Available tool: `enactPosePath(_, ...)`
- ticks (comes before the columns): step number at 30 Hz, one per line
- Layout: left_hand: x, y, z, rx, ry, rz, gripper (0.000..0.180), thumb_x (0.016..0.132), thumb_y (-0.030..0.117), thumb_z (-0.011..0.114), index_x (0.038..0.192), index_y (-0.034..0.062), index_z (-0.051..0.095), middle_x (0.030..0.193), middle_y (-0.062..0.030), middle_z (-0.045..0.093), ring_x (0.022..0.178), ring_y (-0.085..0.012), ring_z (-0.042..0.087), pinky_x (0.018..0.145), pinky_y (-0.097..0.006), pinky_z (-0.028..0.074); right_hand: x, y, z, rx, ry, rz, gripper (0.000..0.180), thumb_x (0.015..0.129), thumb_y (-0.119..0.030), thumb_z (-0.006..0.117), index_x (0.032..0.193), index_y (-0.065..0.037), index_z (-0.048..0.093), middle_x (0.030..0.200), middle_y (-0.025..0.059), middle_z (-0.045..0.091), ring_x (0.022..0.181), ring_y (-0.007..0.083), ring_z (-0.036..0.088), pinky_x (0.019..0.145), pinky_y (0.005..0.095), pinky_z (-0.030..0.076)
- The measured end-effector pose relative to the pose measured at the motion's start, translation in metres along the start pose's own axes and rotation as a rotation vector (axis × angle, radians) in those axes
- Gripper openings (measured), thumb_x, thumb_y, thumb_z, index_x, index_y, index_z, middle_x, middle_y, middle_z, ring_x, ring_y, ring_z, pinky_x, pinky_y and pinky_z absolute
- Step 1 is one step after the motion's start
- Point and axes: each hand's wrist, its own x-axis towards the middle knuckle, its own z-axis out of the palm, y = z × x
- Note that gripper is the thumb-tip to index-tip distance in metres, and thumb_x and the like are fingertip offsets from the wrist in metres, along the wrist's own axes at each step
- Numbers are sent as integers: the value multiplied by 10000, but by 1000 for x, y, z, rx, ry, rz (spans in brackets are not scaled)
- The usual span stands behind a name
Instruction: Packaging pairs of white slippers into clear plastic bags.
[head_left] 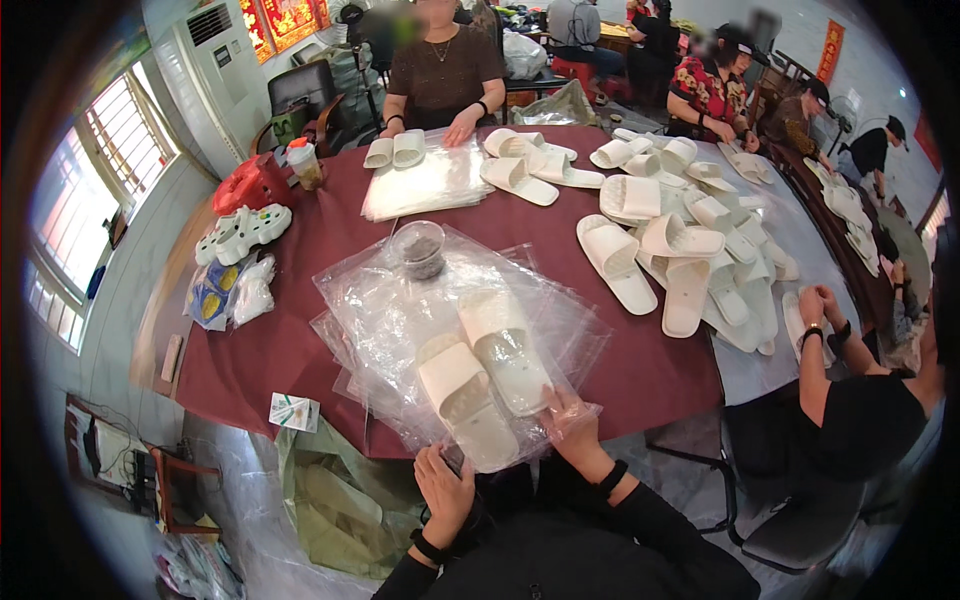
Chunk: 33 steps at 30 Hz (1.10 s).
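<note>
Two white slippers [485, 375] lie side by side inside a clear plastic bag [400, 310] at the near edge of the bench [300, 240], which is covered with a dark red cloth. The bag sits on top of a loose stack of more clear bags. The right hand [572, 425] rests on the bag just by the toe end of the right slipper, its grip closed on the plastic there. The left hand [445, 490] is below the bench edge under the heel of the left slipper, fingers curled; whether its grip has hold of the bag cannot be told.

Just beyond the bags stands a small clear cup [421, 248] with something dark in it. Farther back lies a flat pile of clear bags [425, 185] with two slippers at its far edge. To the right, a big heap of loose white slippers [680, 240] spreads over the bench. At the left edge lie white clogs [243, 232], a red bag [250, 183] and small packets [225, 295]. A green sack [335, 500] hangs open below the bench, near the left hand. Other people sit around the bench.
</note>
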Motion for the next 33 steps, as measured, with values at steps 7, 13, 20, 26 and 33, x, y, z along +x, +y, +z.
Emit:
enactPosePath(7, -8, -3, 8, -170, -244, -125, 246, 795, 162, 652, 942, 45, 494, 728, -128, 576, 708, -329, 588, 598, -430, 453, 0, -6, 8, 108, -139, 0, 252, 773, -208, 657, 946, -43, 576, 871, 147, 580, 828, 346, 577, 705, 429, 474)
enactPosePath(13, -3, -8, 11, -360, -155, 75, 113, 817, 40, 558, 927, 25, 537, 821, -173, 585, 797, -363, 587, 694, -422, 473, 2, -27, 9, 388, -391, -481, 236, 761, -256, 682, 839, -60, 577, 813, 131, 569, 792, 337, 565, 672, 421, 466)
enactPosePath(20, -2, 7, 12, -407, -127, 113, 140, 804, 24, 563, 943, 29, 543, 834, -170, 572, 796, -363, 580, 690, -422, 475, 22, -33, 3, 364, -383, -525, 408, 743, -398, 703, 887, -41, 566, 825, 137, 574, 750, 342, 581, 617, 439, 468)
enactPosePath(26, -11, 10, 4, -539, -151, 35, 126, 807, 19, 564, 928, 21, 530, 810, -162, 572, 774, -351, 581, 686, -404, 473, 8, -22, 19, 222, -401, -277, 355, 763, -310, 710, 876, -13, 553, 804, 193, 580, 760, 378, 587, 640, 432, 460)
enactPosePath(33, 17, 37, -7, -754, -316, 37, 122, 791, 30, 586, 905, 25, 543, 790, -144, 578, 740, -305, 585, 656, -371, 469, 7, 1, 25, 109, -255, -189, 252, 808, -267, 650, 872, -37, 569, 841, 165, 617, 786, 359, 606, 653, 425, 476)
